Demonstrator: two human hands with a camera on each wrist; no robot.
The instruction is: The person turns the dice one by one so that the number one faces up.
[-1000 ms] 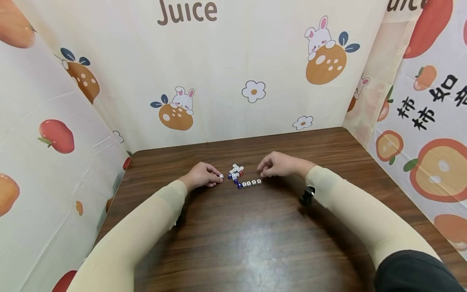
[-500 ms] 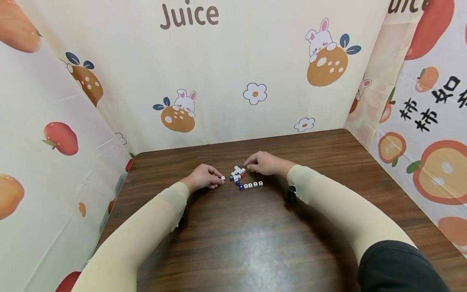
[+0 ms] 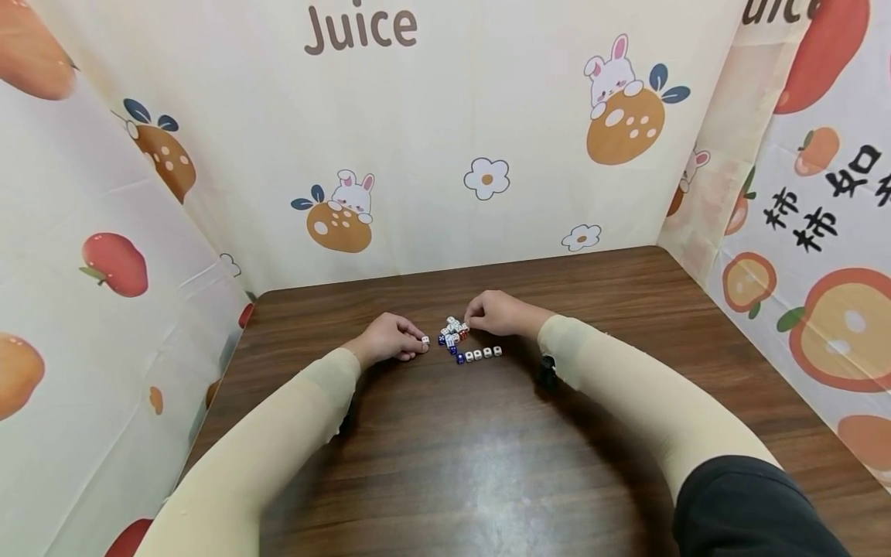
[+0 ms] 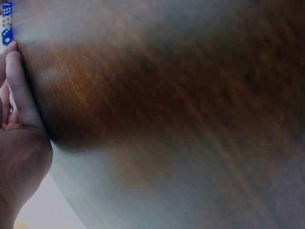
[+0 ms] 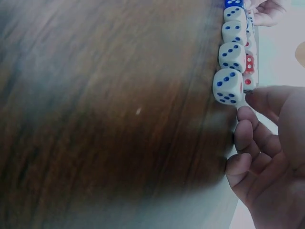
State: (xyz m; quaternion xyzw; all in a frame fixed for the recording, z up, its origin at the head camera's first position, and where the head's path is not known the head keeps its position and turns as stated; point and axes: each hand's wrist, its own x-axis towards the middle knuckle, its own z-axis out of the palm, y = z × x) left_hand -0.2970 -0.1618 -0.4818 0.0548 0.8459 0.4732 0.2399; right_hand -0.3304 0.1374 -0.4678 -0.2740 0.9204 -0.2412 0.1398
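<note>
1. Left hand (image 3: 391, 337): thumb and fingers pinch one white die (image 3: 425, 340), to the left of the pile (image 3: 449, 338). Whether this die touches the table (image 3: 431, 464) cannot be told.
2. Right hand (image 3: 503, 313): fingers bent, tips at the pile's right edge, beside a second white die (image 3: 465, 327). Whether they grip it cannot be told.
3. Locations: the pile lies between the hands. The row of dice (image 3: 477, 354) lies on the person's side of the right hand; a blue die ends it toward the left hand, followed by four white dice.
4. Step in hand (judged): taking a die from the pile. Set thumb and finger on opposite faces, then lift straight up to avoid dragging neighbours. Hold the other fingers clear of the row.
5. Pinch the left hand's die lightly and squarely to prevent rolling.
6. Orientation: each die is a cube without a long axis. The row's long axis runs left to right, its right end slightly farther from the person. In the right wrist view, the end die (image 5: 228, 87) turns blue pips to the camera, with red on an adjacent face.
</note>
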